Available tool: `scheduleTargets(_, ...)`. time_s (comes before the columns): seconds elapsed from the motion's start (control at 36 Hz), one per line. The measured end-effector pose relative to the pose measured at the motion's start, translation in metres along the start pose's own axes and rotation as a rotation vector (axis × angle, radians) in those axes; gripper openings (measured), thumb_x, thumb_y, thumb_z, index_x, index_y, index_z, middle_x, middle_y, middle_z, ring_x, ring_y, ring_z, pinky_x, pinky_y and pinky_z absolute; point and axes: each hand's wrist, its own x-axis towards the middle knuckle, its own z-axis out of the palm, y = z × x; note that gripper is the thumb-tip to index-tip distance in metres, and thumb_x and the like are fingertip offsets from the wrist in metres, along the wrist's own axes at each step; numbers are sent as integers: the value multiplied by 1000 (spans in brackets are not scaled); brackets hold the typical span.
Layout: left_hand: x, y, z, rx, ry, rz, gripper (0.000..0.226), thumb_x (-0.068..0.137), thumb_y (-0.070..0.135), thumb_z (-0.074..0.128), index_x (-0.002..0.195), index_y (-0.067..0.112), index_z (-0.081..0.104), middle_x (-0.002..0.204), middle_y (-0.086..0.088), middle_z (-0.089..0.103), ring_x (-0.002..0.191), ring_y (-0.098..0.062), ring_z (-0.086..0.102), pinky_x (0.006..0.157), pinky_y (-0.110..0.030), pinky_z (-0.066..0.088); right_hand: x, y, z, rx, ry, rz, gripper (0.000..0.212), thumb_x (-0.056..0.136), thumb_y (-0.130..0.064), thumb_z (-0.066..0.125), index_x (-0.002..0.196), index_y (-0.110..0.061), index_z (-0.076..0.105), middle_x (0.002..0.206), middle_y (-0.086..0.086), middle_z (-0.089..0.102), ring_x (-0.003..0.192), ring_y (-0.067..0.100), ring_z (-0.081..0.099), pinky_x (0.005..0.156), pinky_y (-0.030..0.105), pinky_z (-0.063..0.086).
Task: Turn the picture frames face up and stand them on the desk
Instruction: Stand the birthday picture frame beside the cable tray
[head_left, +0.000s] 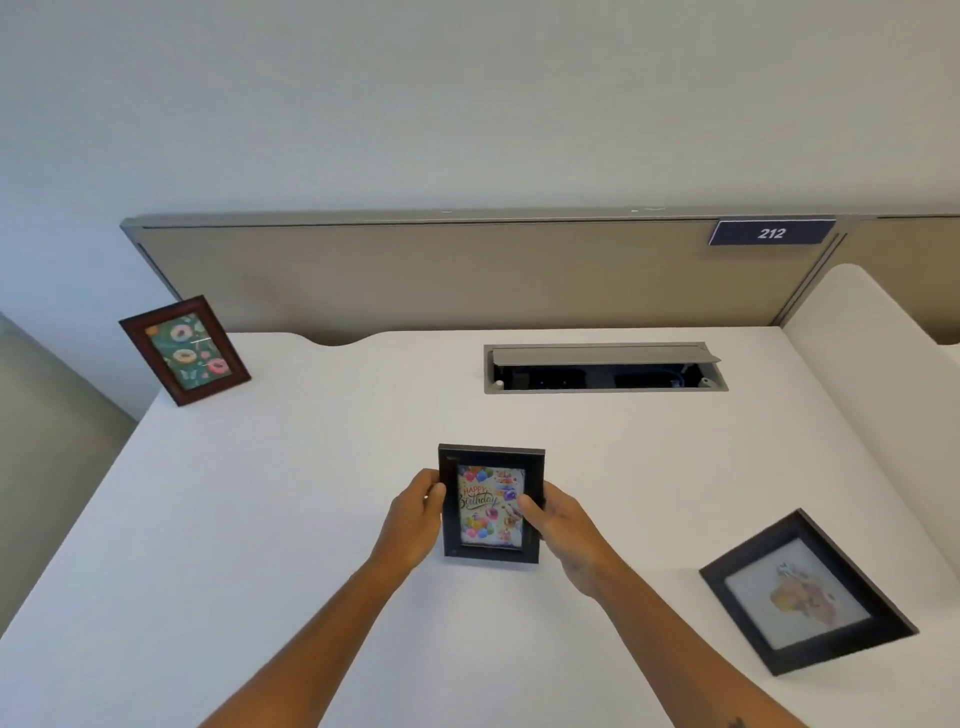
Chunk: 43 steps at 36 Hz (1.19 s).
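A black frame with a "Happy Birthday" balloon picture (490, 504) is held upright over the middle of the white desk (311, 519), picture facing me. My left hand (418, 517) grips its left edge and my right hand (563, 535) grips its right edge, thumb on the front. A brown wooden frame with a doughnut picture (184, 349) stands at the desk's far left corner. A larger black frame with a pale flower picture (805, 592) sits at the right, face up and tilted; I cannot tell whether it lies flat or leans.
An open grey cable hatch (605, 366) is set into the desk behind the held frame. A beige partition (467, 275) with a blue "212" sign (771, 233) runs along the back. A white side panel (872, 322) rises at the right edge.
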Motion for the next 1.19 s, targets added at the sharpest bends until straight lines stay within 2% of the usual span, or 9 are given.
scheduleTargets(0.22, 65, -5, -38, 9, 33, -14, 19, 112, 25, 41, 123, 16, 55, 120, -2, 67, 113, -20, 66, 86, -25, 54, 67, -45, 20, -67, -24, -15, 35, 111, -30, 53, 146, -26, 55, 143, -1, 65, 130, 19, 59, 102, 36, 51)
scheduleTargets(0.33, 107, 0, -52, 7, 77, -9, 18, 112, 24, 42, 122, 17, 56, 121, -4, 68, 113, -21, 66, 90, -31, 56, 109, -67, 24, -85, -17, -28, 34, 110, -30, 54, 144, -24, 57, 144, 2, 66, 135, 24, 58, 105, 39, 51)
scheduleTargets(0.47, 158, 4, -64, 37, 149, -15, 22, 111, 26, 44, 124, 13, 56, 125, -8, 67, 111, -20, 63, 90, -30, 54, 161, -95, 28, -108, -17, -49, 33, 110, -28, 54, 143, -27, 58, 144, 1, 66, 134, 23, 59, 107, 42, 52)
scheduleTargets(0.61, 208, 7, -70, 40, 188, -29, 26, 111, 29, 44, 127, 11, 56, 129, -10, 66, 118, -26, 65, 96, -38, 58, 212, -120, 26, -125, -5, -37, 32, 109, -27, 57, 141, -23, 59, 139, 3, 68, 133, 25, 60, 108, 45, 53)
scheduleTargets(0.72, 244, 14, -74, 35, 228, -46, 33, 111, 30, 44, 135, 11, 55, 135, -12, 64, 123, -30, 63, 104, -49, 57, 244, -141, 24, -138, 9, -27, 30, 110, -28, 56, 139, -22, 57, 131, 1, 66, 126, 23, 60, 99, 40, 50)
scheduleTargets(0.89, 280, 20, -72, 1, 228, -44, 32, 112, 28, 42, 135, 10, 55, 136, -13, 64, 125, -29, 62, 102, -45, 57, 274, -157, 19, -138, 31, -6, 36, 110, -24, 54, 146, -19, 54, 144, 6, 64, 122, 20, 56, 94, 38, 46)
scheduleTargets(1.0, 298, 20, -73, 15, 233, -53, 33, 112, 28, 43, 136, 10, 56, 137, -13, 64, 125, -31, 62, 103, -48, 57, 286, -161, 18, -129, 33, 13, 37, 111, -24, 54, 148, -18, 53, 144, 7, 63, 120, 21, 55, 83, 33, 46)
scheduleTargets(1.08, 306, 18, -73, 28, 226, -57, 33, 112, 27, 43, 136, 9, 56, 138, -13, 64, 125, -31, 62, 103, -49, 57, 296, -161, 18, -128, 35, 28, 38, 111, -24, 54, 148, -18, 53, 147, 7, 62, 121, 21, 53, 92, 41, 40)
scheduleTargets(1.19, 309, 16, -74, 17, 224, -71, 32, 112, 26, 43, 135, 9, 56, 137, -13, 64, 125, -30, 62, 102, -47, 57, 306, -160, 19, -117, 12, 32, 39, 110, -24, 54, 149, -19, 52, 147, 7, 63, 130, 24, 57, 94, 41, 42)
